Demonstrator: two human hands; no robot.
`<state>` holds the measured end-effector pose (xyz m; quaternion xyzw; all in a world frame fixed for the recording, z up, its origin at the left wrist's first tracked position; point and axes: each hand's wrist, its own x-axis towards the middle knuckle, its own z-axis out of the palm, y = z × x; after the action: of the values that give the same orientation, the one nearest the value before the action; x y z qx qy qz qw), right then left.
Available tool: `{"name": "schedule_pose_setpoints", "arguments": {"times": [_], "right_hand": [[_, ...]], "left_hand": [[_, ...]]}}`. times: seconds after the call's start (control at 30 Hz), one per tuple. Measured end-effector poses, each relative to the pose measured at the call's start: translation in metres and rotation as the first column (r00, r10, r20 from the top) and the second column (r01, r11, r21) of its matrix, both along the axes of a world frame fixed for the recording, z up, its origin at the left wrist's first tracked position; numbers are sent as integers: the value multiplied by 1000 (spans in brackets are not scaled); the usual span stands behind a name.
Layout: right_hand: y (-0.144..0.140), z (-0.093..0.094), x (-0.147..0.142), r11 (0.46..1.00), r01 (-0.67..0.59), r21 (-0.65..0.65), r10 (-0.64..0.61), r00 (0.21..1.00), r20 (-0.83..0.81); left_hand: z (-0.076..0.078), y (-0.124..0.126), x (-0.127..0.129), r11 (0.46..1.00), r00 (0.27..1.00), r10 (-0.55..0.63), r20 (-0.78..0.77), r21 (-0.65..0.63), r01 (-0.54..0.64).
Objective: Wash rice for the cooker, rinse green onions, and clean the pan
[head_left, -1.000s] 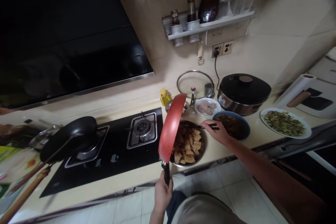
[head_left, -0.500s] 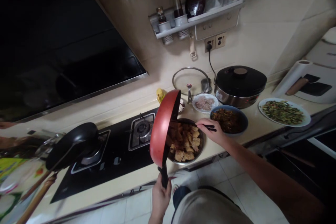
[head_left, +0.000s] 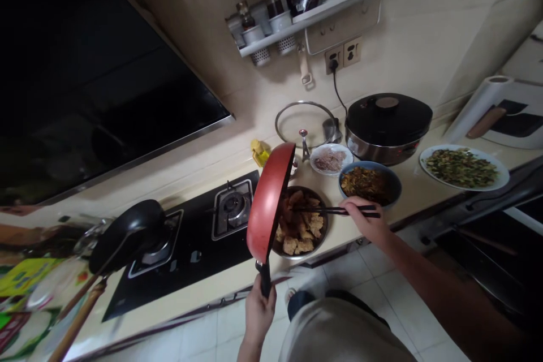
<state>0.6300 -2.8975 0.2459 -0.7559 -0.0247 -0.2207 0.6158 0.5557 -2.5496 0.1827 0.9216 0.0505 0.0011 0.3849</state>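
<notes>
My left hand [head_left: 259,306] is closed round the black handle of a red frying pan [head_left: 268,203]. The pan is tipped on its side, its inside facing right, over a round metal dish [head_left: 292,254]. Browned chunks of food [head_left: 306,232] lie in that dish, with darker pieces beside the pan's edge. In my right hand [head_left: 365,220] is a pair of dark chopsticks [head_left: 328,210], their tips among the darker pieces at the pan's rim. The pan's inside is mostly hidden from me.
A blue bowl of food [head_left: 396,195], a white bowl [head_left: 348,165], an electric cooker [head_left: 384,147] and a plate of chopped greens [head_left: 500,178] stand along the counter. A glass lid [head_left: 282,134] leans at the wall. Left are a gas hob [head_left: 199,254] and a black wok [head_left: 123,232].
My right hand has moved right, drawing the chopsticks back from the pan. The pan stays tipped over the dish, slightly shifted in view, and darker pieces show more at its edge.
</notes>
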Motion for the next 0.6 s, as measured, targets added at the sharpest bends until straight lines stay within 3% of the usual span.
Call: {"name": "schedule_pose_setpoints", "arguments": {"times": [0.1,0.23,0.3,0.53,0.6], "right_hand": [[-6,1,-19,983,-35,183,58,991,-122],[4,0,-31,959,-213,186,251,944,-213],[11,-6,-29,950,-247,190,288,929,-232],[-7,-18,-6,955,-83,285,167,945,-281],[-16,-14,-6,956,-110,272,197,928,-316]], "left_hand": [[0,5,0,999,1000,-4,0,36,4],[3,8,-1,999,1000,-7,9,51,6],[6,8,-2,1000,1000,20,-17,23,-19],[22,7,2,994,991,38,-125,-93,-50],[24,6,2,989,988,33,-148,-141,-54]]}}
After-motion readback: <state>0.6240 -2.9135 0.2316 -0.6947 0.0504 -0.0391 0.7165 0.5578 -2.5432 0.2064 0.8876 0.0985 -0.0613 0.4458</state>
